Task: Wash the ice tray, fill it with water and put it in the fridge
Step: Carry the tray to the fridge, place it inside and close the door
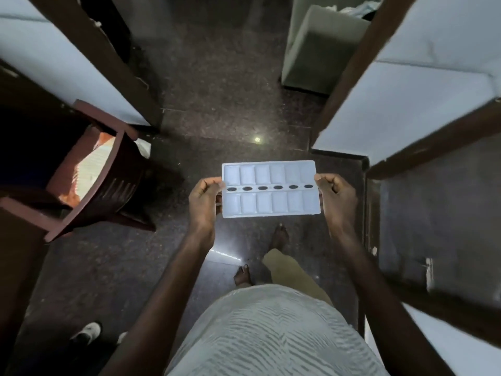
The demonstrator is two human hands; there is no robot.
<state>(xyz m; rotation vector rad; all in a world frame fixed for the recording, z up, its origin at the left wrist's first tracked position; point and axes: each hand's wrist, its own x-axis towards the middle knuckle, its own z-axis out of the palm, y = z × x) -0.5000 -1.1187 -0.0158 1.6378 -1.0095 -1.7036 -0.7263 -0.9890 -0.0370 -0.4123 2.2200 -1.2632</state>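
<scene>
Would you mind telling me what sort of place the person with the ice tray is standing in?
Most likely a home, in a doorway between rooms: brown wooden door frames against white walls on both sides, a dark speckled stone floor, a brown plastic chair at the left.

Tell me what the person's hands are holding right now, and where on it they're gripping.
A white ice tray, held level by its two short ends: the left hand pinches the left end, the right hand the right end.

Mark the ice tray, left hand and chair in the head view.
ice tray [264, 206]: head view, middle cell of its lower row.
left hand [203, 203]: head view, back of the hand.
chair [119, 189]: head view, its dark slatted panel.
</scene>
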